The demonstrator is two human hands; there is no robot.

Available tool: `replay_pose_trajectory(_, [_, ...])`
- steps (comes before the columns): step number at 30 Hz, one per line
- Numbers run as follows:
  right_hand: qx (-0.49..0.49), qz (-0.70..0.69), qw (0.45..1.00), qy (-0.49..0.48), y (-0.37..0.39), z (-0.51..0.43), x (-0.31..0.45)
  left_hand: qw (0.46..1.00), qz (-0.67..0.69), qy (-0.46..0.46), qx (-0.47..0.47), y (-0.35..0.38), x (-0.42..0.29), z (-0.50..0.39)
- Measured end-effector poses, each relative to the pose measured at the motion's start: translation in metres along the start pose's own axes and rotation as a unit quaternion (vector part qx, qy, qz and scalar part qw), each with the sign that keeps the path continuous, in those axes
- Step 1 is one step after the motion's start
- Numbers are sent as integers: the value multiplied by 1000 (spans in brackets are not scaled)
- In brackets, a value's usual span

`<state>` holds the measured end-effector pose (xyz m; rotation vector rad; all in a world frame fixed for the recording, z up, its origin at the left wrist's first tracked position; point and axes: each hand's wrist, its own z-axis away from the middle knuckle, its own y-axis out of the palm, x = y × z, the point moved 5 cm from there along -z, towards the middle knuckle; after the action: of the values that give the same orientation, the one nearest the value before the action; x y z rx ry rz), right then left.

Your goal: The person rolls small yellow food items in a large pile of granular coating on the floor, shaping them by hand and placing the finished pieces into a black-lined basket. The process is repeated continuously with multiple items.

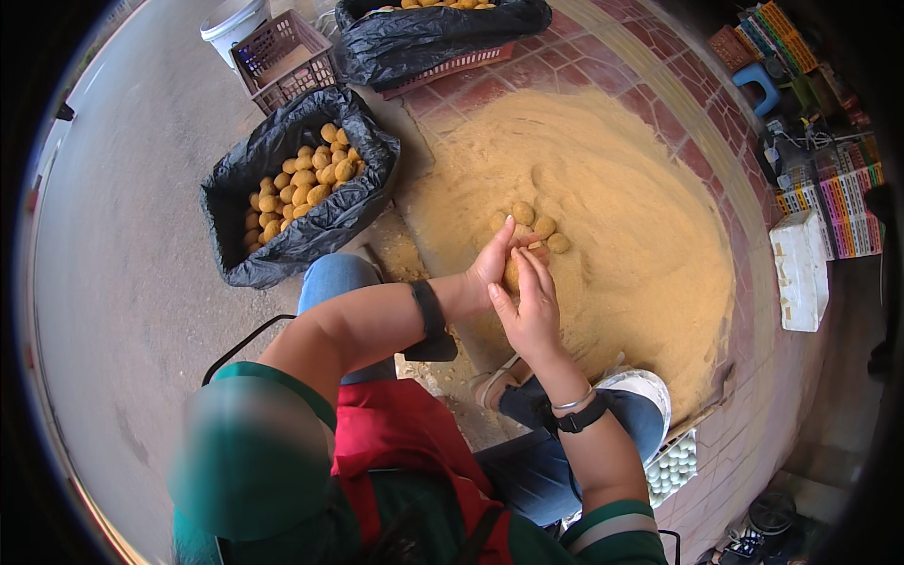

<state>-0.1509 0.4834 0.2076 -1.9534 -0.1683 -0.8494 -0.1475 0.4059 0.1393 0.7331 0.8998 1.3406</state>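
Note:
My left hand and my right hand come together over a wide heap of yellow-brown powder, which looks like sawdust or husk. Between the palms they cup an egg coated in the same powder, and the fingers partly hide it. Just beyond the fingertips, several coated eggs lie on the heap, one of them a round egg at its far side. A crate lined with a black plastic bag stands to the left, holding many coated eggs.
Beyond stand a slatted plastic crate, a white bucket and another bag-lined crate of coated eggs. By my right knee are a white basin and pale eggs in a tray. Farther right sits a white foam box.

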Motion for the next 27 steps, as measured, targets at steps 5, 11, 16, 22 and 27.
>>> replay_pose_trajectory(5, [-22,39,987,155,-23,-20,-33,983,-52,-84,154,21,26,19])
replay_pose_trajectory(11, [-48,-75,987,133,-11,-5,-15,989,-92,-69,89,16,15,15])
replay_pose_trajectory(16, [-7,1,998,58,2,0,-3,993,-104,-34,51,5,10,12])
replay_pose_trajectory(22, [-31,-87,975,201,-11,-10,-35,990,-75,-81,86,10,30,16])
replay_pose_trajectory(27, [5,45,999,9,5,6,1,997,-74,5,34,6,2,7])
